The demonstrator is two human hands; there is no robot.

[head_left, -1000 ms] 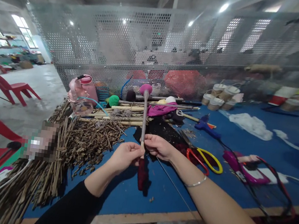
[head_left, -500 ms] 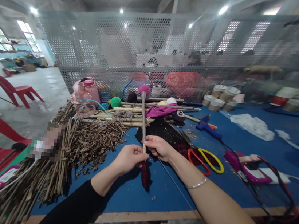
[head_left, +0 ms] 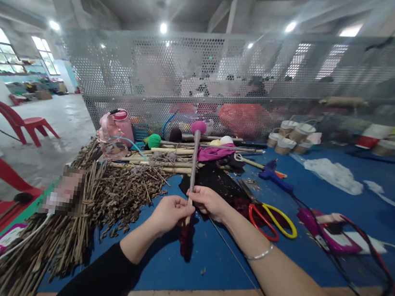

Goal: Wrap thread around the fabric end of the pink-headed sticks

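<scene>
1 blue table (head_left: 219,262) carries stems (head_left: 81,230) and black cloth (head_left: 211,181).

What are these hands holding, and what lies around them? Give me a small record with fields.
Left hand: the person's left hand pinches the stick near its lower end
Right hand: the right hand grips it slightly higher
Stick top: magenta ball
Below hands: dark red material; whether held, unclear
Right side: scissors with red and yellow handles
Left side: dry brown stalks
Behind: green ball
Surface: blue tabletop
</scene>
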